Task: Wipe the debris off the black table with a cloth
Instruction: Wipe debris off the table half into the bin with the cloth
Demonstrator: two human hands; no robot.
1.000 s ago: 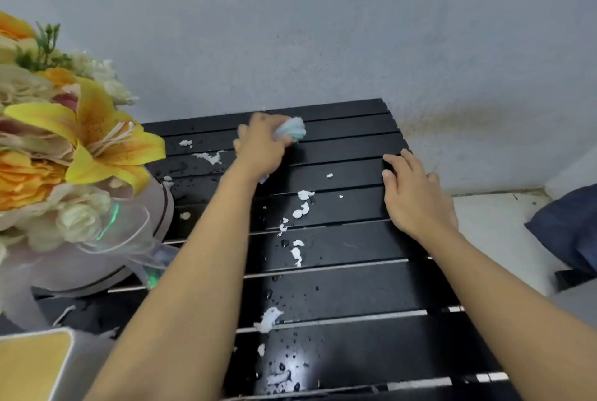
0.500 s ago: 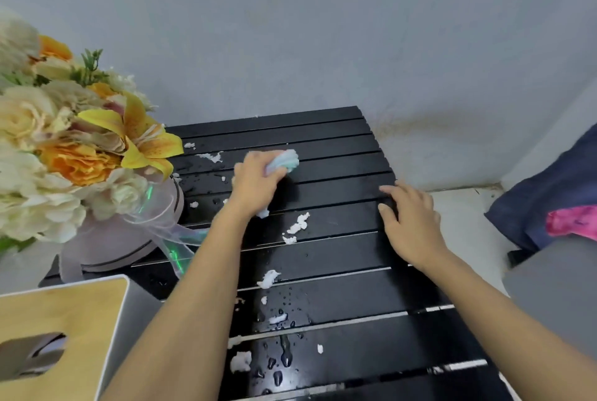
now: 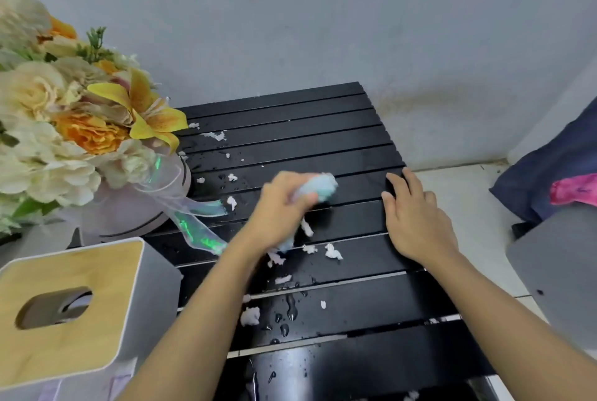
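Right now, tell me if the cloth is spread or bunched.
Bunched: the light blue cloth pokes out as a wad from the gripping left hand, not spread flat.

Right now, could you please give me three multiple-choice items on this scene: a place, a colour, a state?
1. Where does the right hand rest?
A. on the tissue box
B. at the right edge of the black table
C. on the flowers
2. What colour is the cloth that the left hand grips?
A. red
B. black
C. light blue
3. How is the tabletop?
A. dry and clean
B. wet, strewn with white debris
C. under a sheet
Answers: 1 B, it lies flat by that edge; 2 C, a pale blue wad shows; 3 B, droplets and scraps dot the slats.
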